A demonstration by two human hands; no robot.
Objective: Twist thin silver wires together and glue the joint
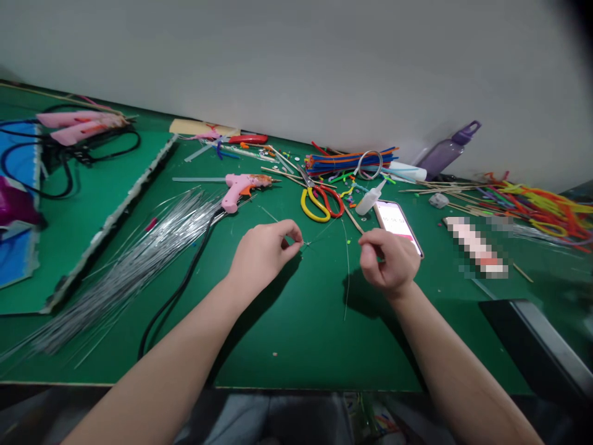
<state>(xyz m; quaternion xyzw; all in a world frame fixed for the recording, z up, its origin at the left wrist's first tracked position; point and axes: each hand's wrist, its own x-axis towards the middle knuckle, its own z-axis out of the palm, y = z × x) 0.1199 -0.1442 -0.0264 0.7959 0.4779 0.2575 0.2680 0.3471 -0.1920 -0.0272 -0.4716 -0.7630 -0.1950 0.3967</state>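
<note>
Some thin wire between fingers

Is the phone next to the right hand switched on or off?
On: the phone has a brightly lit screen showing digits, though the right hand hides part of its lower end.

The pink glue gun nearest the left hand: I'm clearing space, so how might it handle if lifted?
The pink glue gun would probably feel rigid, given its solid-looking body. Its attached black cord might drag, and the clear stick jutting behind could catch.
</note>
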